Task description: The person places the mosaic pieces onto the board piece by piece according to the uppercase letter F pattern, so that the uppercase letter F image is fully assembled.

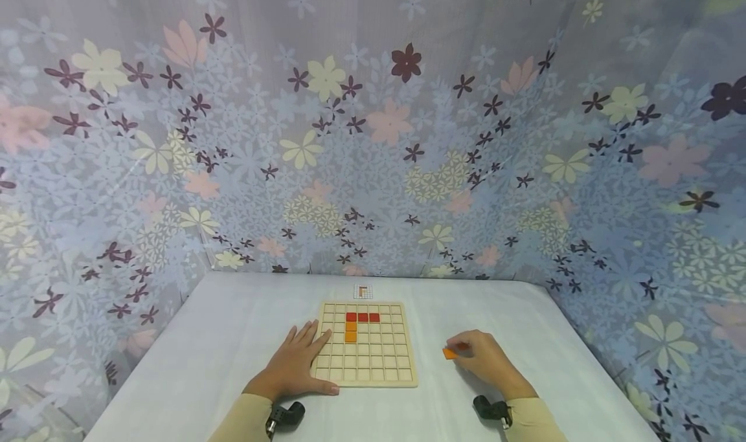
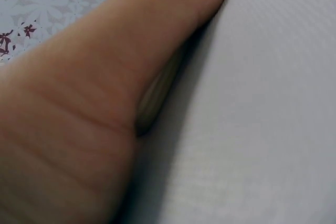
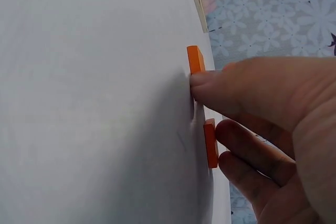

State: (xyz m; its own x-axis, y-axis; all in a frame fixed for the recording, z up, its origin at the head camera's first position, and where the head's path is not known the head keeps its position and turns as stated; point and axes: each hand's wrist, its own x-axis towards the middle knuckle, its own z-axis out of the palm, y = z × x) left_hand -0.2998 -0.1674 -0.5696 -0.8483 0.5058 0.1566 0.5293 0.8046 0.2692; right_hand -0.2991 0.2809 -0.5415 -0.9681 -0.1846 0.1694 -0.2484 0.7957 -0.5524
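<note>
Head view, with the board as the clock face: nearest, the left hand point(image 1: 297, 358) lies flat and spread from seven to ten o'clock, thumb along the near edge, fingers straight, grasping nothing. At three o'clock, off the board, the right hand point(image 1: 484, 362) pinches an orange tile point(image 1: 450, 353) between thumb and fingers. The right wrist view shows a second orange tile point(image 3: 210, 142) at about five o'clock from it, just beside the other fingertips; contact is hard to tell. A clean lift probably means keeping those fingers clear of it and holding the pinched tile by its edges. The wooden grid board point(image 1: 387, 386) wants only light pressure; the tile should go down level, square to its cell. Towards eleven sit two placed orange tiles point(image 1: 351, 332), then, near twelve, three red tiles point(image 1: 362, 317). Beyond, at twelve, lies a small printed card point(image 1: 363, 292).
</note>
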